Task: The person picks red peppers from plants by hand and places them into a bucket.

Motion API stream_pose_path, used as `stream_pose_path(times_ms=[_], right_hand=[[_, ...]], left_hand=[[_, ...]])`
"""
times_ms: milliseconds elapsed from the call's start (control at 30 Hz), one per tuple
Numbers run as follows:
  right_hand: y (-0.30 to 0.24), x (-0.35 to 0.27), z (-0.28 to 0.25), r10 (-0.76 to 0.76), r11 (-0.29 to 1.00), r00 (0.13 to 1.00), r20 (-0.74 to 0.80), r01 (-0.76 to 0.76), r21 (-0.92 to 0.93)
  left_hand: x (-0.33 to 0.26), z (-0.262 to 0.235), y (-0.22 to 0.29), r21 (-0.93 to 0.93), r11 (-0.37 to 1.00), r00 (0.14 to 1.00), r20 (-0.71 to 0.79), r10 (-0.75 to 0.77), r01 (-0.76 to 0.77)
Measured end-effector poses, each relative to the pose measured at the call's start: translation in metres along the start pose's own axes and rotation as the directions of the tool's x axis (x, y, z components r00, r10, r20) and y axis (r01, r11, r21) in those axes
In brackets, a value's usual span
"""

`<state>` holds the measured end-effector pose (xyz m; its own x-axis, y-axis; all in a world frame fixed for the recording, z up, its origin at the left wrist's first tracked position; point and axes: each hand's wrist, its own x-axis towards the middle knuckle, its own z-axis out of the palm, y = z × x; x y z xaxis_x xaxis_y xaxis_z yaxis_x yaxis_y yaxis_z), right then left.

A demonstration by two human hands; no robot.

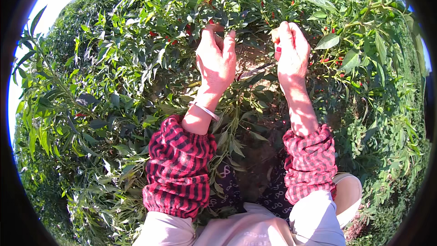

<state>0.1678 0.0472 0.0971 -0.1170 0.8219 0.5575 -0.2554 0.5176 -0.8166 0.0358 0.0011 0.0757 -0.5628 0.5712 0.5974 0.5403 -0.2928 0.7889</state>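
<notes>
Shirt (pixel 227 236) below plant (pixel 132 59), right hand (pixel 292 59) apparently gripping one picked pepper (pixel 278 49), left hand (pixel 216 64) grip unclear, red peppers (pixel 340 58) unpicked.

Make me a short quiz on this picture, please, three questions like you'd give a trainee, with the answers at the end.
1. True or false: a gap separates the left hand from the right hand.
2. Which hand has the pale bracelet at its wrist? A) the right, B) the left, C) both.
3. Fill in the blank: the bright little peppers scattered among the green leaves are ____ in colour.

Key:
1. True; the two hands are apart, both raised in front of the plants.
2. B; the other wrist shows no bracelet.
3. Red.
</notes>
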Motion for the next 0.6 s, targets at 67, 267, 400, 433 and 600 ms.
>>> stream_pose_path(times_ms=[67, 267, 400, 433, 600], right_hand=[[0.005, 0.0, 0.015, -0.002, 1.0, 0.995, 0.1, 0.003, -0.007], [0.016, 0.027, 0.072, -0.028, 0.583, 0.85, 0.525, 0.441, -0.682], [0.02, 0.056, 0.097, 0.082, 0.396, 0.835, 0.545, 0.474, -0.786], [0.031, 0.061, 0.1, 0.06, 0.395, 0.841, 0.538, 0.475, -0.787], [0.074, 0.069, 0.093, 0.021, 0.566, 0.882, 0.472, 0.378, -0.733]], left_hand=[[0.006, -0.004, -0.019, 0.091, 0.995, 0.998, -0.051, -0.029, 0.033], [0.005, 0.001, -0.04, -0.005, 0.998, 0.998, 0.027, -0.064, 0.065], [0.005, 0.0, -0.046, -0.008, 0.999, 0.998, -0.043, -0.047, 0.046], [0.001, 0.0, -0.044, -0.003, 0.99, 0.99, -0.027, -0.138, 0.138], [0.006, -0.005, -0.038, -0.194, 0.979, 0.951, -0.285, -0.119, 0.064]])
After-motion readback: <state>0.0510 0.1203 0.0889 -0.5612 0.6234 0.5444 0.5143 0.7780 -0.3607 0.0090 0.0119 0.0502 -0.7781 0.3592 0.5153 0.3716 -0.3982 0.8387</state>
